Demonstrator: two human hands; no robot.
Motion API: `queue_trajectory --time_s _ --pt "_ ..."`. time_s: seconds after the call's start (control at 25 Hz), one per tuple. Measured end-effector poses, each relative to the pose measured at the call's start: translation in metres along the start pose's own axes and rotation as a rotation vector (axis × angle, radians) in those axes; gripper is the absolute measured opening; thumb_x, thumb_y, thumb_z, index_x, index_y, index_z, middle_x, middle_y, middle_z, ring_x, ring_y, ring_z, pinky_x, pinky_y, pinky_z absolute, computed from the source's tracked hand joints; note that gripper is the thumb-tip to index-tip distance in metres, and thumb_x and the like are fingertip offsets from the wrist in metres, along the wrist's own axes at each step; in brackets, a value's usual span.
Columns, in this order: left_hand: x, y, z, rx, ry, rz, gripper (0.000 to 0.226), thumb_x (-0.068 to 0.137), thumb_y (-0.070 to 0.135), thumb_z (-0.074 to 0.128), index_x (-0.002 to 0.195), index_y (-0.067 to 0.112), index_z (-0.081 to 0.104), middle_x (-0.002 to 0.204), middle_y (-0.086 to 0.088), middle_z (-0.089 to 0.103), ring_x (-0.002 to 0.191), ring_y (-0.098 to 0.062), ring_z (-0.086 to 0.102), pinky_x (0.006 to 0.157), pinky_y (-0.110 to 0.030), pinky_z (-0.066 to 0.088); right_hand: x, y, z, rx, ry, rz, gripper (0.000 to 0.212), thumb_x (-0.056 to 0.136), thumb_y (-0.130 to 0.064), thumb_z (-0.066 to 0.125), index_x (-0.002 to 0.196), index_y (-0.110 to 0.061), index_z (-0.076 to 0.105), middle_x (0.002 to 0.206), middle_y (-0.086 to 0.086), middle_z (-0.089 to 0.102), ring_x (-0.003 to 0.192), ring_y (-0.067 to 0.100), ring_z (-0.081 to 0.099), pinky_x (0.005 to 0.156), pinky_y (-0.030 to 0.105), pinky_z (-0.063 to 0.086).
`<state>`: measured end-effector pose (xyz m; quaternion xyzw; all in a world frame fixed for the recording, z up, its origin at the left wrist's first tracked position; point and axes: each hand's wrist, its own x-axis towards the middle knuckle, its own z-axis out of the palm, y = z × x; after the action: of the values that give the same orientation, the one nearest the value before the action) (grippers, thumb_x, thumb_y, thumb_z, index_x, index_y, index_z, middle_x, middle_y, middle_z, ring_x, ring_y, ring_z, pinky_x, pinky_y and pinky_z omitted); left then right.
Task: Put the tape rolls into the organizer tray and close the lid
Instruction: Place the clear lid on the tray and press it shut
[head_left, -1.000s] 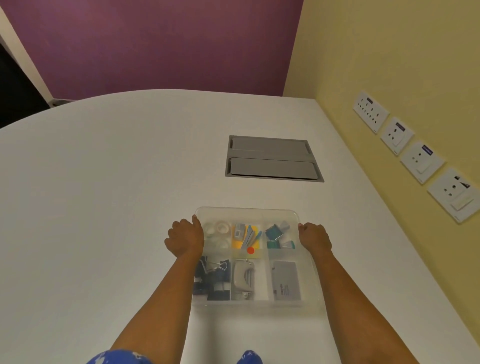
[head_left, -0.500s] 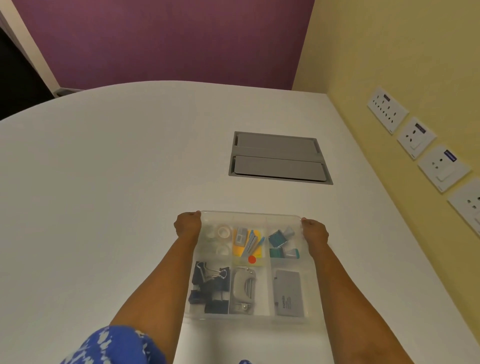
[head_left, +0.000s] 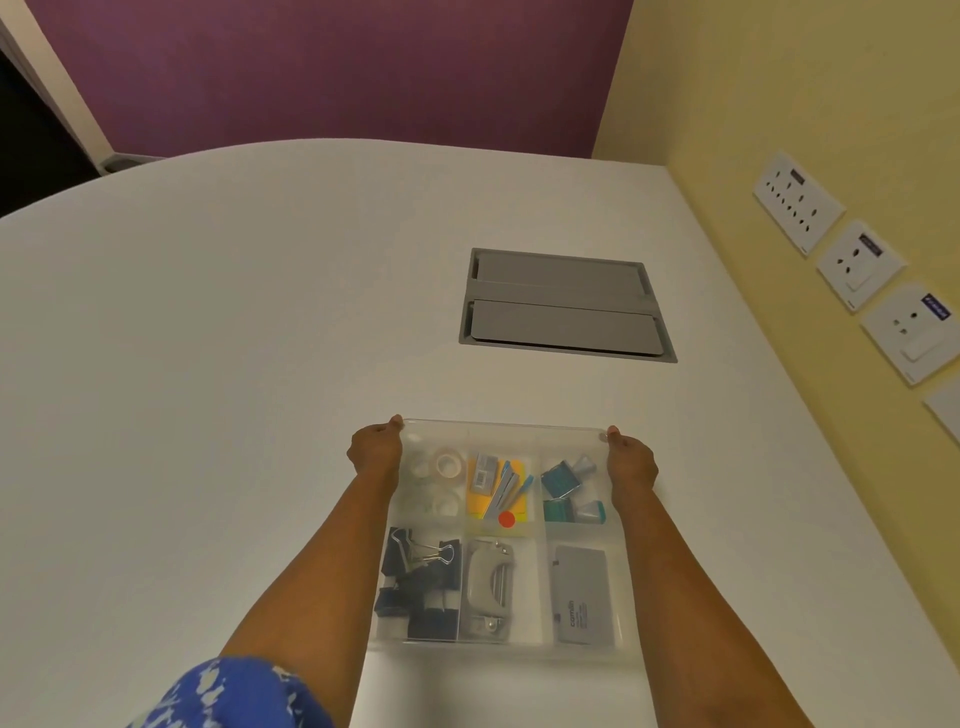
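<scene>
A: Worktop, organizer tray position?
B: Between both hands. Left hand, right hand: fingers closed on the tray's far corners.
A: Tape rolls?
B: Far-left compartment, just beside the left fingers.

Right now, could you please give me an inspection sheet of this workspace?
Surface: white table, grey hatch set in it.
Job's things: tape rolls in the far-left compartment of the organizer tray; clear lid looks to be on.
Clutter: binder clips, hole punch, grey case, all inside.
Hands: left hand and right hand grip the far corners.
Cables: nothing seen.
Surroundings: wall sockets on the yellow wall.
</scene>
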<state>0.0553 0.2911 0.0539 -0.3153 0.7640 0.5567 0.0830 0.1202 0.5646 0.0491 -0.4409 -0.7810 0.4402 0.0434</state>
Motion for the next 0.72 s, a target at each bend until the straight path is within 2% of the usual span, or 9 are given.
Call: queue_trajectory --time_s 0.2,0.52,0.72 --pt "-0.0008 -0.0041 0.0011 -0.031 0.022 0.012 0.039 0.094 0.030 0.057 0.114 -0.002 0.064 0.120 -0.020 0.064 0.110 -0.036 0.059 0.095 -0.039 0.047 0.0006 0.0035 0.0017 0.069 -0.016 -0.016 0.047 0.102 -0.032 0.038 0.120 0.005 0.060 0.126 0.022 0.062 0.114 0.037 0.058 0.099 0.039 0.046" --pt "-0.0009 -0.0054 0.0055 0.005 0.066 0.056 0.035 0.094 0.028 0.056 0.112 -0.002 0.066 0.117 -0.020 0.066 0.106 -0.037 0.062 0.093 -0.041 0.049 0.0035 0.0030 0.0022 0.047 -0.017 -0.020 0.043 0.102 -0.030 0.038 0.123 0.002 0.058 0.128 0.021 0.061 0.115 0.037 0.057 0.098 0.040 0.047" --pt "-0.0018 -0.0078 0.0072 0.040 0.084 0.109 0.033 0.096 0.028 0.053 0.110 0.001 0.064 0.118 -0.019 0.065 0.109 -0.036 0.060 0.093 -0.040 0.048 0.0010 0.0052 0.0063 0.074 0.062 -0.040 0.034 0.100 -0.027 0.044 0.124 -0.004 0.055 0.126 0.022 0.058 0.110 0.038 0.058 0.092 0.042 0.050"
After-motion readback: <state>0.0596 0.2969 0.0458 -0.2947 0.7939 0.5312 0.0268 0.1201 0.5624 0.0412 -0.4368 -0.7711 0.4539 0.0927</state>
